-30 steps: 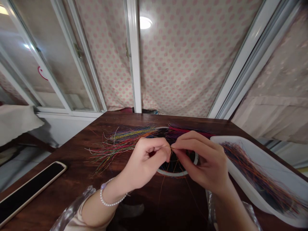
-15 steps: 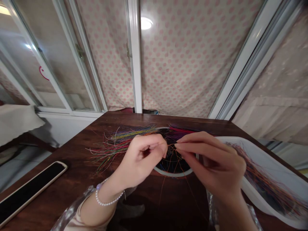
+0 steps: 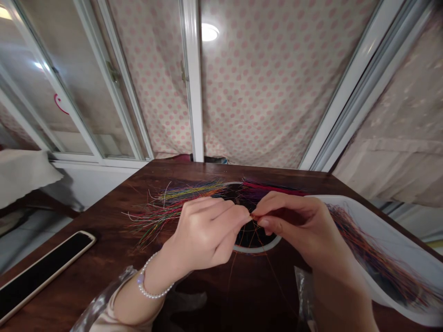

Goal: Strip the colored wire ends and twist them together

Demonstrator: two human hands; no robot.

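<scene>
My left hand is closed in a pinch over a round black piece with a pale rim. Its fingertips meet those of my right hand, which is pinched as well. Between them runs a thin orange wire, mostly hidden by the fingers. Other fine orange strands cross the black round and trail over its front rim. Left of it fans a bundle of multicoloured wires, partly behind my left hand. A red and purple bundle lies behind my right hand.
On the right stands a white tub holding a heap of coloured wires. A phone lies at the left on the dark wooden table. Clear plastic is around my forearms. Windows with a dotted curtain rise behind.
My hands have come together at the fingertips. The left one has turned over, its back now facing up, and moved right; the right thumb now shows below its fingers.
</scene>
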